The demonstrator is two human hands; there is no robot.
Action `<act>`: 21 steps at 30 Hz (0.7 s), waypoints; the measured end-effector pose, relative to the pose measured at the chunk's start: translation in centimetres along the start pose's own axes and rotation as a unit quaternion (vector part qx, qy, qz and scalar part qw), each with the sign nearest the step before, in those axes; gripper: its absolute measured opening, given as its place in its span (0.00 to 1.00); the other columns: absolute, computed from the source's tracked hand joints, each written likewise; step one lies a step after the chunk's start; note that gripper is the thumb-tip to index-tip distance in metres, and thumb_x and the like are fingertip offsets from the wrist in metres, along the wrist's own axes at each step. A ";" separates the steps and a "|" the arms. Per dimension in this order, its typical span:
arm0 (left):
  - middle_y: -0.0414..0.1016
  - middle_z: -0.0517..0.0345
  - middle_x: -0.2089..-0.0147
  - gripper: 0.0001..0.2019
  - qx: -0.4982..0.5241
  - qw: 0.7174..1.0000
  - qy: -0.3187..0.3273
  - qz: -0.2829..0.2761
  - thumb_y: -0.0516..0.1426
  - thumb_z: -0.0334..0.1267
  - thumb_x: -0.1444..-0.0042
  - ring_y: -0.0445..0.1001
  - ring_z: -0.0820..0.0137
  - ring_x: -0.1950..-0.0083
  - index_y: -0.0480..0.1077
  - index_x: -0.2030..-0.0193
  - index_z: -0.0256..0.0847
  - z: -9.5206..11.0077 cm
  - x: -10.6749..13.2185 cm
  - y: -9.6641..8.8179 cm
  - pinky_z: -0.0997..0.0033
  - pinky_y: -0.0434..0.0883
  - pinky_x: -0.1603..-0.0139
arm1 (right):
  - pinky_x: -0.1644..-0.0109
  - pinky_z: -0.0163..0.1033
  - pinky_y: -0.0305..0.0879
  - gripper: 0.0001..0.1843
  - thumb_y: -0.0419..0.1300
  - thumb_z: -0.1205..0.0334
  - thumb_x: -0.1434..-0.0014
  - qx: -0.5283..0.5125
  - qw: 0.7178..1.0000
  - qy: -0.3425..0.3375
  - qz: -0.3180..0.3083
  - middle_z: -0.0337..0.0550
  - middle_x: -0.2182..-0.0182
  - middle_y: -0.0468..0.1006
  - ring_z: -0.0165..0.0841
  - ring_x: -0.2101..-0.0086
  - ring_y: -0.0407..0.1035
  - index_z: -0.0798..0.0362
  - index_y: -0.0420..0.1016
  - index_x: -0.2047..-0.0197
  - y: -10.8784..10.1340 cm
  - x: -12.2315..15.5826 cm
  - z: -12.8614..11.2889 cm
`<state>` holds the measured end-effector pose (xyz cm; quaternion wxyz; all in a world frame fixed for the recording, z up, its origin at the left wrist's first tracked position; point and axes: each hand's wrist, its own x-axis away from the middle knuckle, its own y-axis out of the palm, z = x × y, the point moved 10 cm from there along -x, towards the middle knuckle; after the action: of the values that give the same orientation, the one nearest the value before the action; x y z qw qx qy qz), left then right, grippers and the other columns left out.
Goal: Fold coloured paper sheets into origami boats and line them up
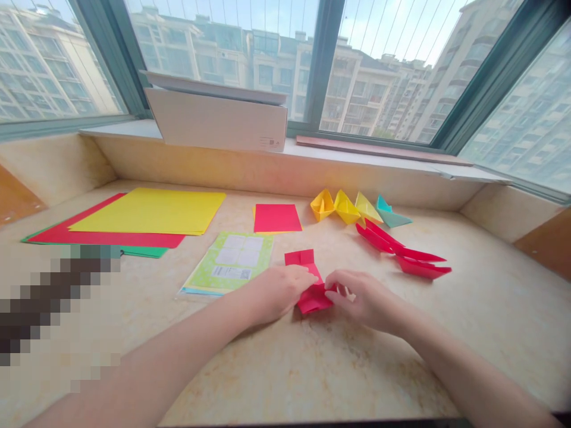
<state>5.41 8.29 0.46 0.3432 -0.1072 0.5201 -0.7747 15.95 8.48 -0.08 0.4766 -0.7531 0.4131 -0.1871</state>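
Note:
A partly folded red sheet of origami paper lies on the stone-patterned surface between my hands. My left hand presses down on its left side, covering part of the middle. With thumb and fingers bent together, my right hand pinches the paper's right edge. Raised flaps and creases show at its near end, and a folded strip sticks out at the far end. Right of the hands lie folded red paper boats. Behind these stand several small paper boats in yellow shades and one teal paper boat.
A stack of red square paper lies past my hands. Left of it are large yellow sheets over red and green ones. A green paper packet sits beside my left hand. A white box stands on the window ledge.

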 end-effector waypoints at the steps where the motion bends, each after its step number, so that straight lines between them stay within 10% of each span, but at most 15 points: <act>1: 0.79 0.49 0.55 0.10 -0.007 1.000 -0.003 -0.017 0.52 0.32 0.35 0.77 0.61 0.53 0.75 0.54 0.38 0.0 -0.1 0.3 0.63 0.72 0.50 | 0.65 0.36 0.63 0.04 0.56 0.65 0.36 -0.004 1.000 0.009 0.007 0.38 0.69 0.78 0.32 0.70 0.70 0.50 0.72 0.61 0.0 0.0 0.3; 6: 0.76 0.47 0.48 0.12 0.002 1.000 0.002 -0.020 0.51 0.30 0.36 0.75 0.59 0.46 0.73 0.50 0.39 0.0 -0.1 0.2 0.60 0.70 0.45 | 0.66 0.36 0.62 0.17 0.55 0.68 0.38 -0.024 0.998 0.040 0.035 0.36 0.71 0.78 0.31 0.72 0.70 0.48 0.70 0.47 -0.1 -0.1 0.7; 12: 0.76 0.47 0.50 0.11 -0.021 1.000 -0.007 -0.004 0.52 0.31 0.36 0.74 0.60 0.49 0.73 0.51 0.37 -0.4 0.0 0.0 0.60 0.71 0.47 | 0.69 0.36 0.61 0.10 0.57 0.61 0.37 -0.053 0.993 0.089 0.056 0.39 0.73 0.79 0.31 0.73 0.69 0.51 0.77 0.68 0.0 -0.6 1.3; 21: 0.76 0.46 0.47 0.13 -0.005 1.000 -0.020 -0.010 0.52 0.32 0.36 0.73 0.59 0.45 0.75 0.50 0.38 -0.7 0.0 0.0 0.58 0.69 0.42 | 0.71 0.34 0.59 0.14 0.55 0.70 0.43 -0.065 0.986 0.114 0.098 0.35 0.75 0.76 0.31 0.76 0.68 0.48 0.72 0.54 -0.1 -0.7 2.0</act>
<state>5.05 8.83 0.14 0.3453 -0.1293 0.5157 -0.7734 16.95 10.16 -0.85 0.3922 -0.7119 0.5483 -0.1967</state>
